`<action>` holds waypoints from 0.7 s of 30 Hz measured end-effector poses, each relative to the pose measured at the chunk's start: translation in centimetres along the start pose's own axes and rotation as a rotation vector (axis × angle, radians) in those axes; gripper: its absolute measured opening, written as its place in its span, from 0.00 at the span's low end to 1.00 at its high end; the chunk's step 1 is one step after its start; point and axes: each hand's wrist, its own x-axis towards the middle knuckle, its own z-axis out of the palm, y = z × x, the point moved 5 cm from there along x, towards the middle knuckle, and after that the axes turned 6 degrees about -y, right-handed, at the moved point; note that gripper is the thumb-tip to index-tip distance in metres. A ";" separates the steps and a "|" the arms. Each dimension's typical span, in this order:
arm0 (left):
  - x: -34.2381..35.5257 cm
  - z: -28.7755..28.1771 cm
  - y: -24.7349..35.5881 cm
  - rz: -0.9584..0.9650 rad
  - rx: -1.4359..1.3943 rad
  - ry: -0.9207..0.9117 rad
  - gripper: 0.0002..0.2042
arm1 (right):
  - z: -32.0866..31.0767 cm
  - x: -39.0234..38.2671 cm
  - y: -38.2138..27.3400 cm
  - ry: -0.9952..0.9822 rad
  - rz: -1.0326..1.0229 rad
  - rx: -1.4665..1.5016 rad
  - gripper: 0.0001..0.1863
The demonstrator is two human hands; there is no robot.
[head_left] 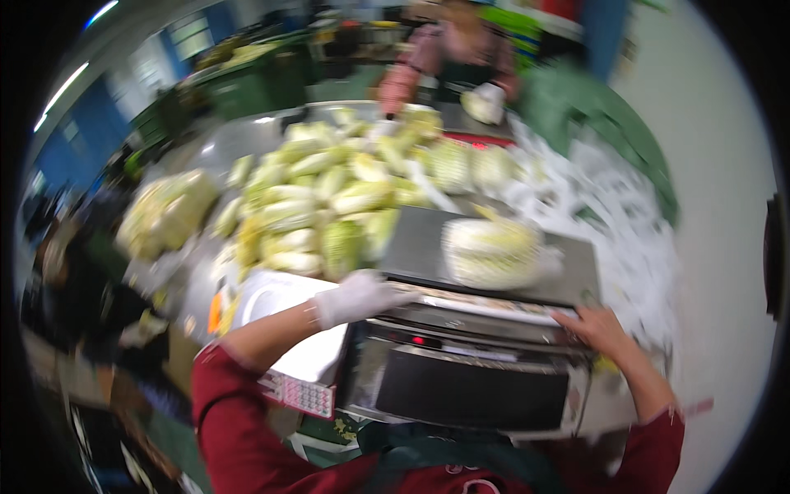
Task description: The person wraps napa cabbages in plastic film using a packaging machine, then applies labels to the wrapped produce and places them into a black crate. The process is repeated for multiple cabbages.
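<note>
My left hand (pixel 355 299), in a white glove, lies at the left end of a pale strip (pixel 485 308) along the front of a wrapping machine (pixel 473 387). Its fingers point right and look closed, though blur hides what is in them. At the strip's right end is my bare right hand (pixel 601 332), thumb over the edge and fingers bent around it. Whether film is pinched there I cannot make out. Just beyond my hands a pale Chinese cabbage (pixel 492 253) rests on its side on the machine's dark plate (pixel 411 243), with something shiny and clear at its right end.
Chinese cabbages (pixel 317 193) are heaped on the metal table (pixel 218 144), with a bagged bunch (pixel 167 212) at left. A white scale with a keypad (pixel 306 397) stands beside the machine. White foam netting (pixel 588 198) covers the right side. Across the table a co-worker (pixel 453 58) handles a cabbage.
</note>
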 end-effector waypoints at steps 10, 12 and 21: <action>-0.3 -6.1 0.1 -0.343 -1.129 0.399 0.10 | -1.7 -4.0 1.1 0.466 0.609 1.242 0.13; -0.3 -10.2 -0.4 -0.350 -1.422 0.585 0.10 | -5.7 -5.4 2.1 0.648 0.560 1.216 0.14; 7.6 -1.2 -10.4 -0.546 -0.845 0.437 0.17 | -4.3 11.3 7.3 0.300 0.013 0.136 0.30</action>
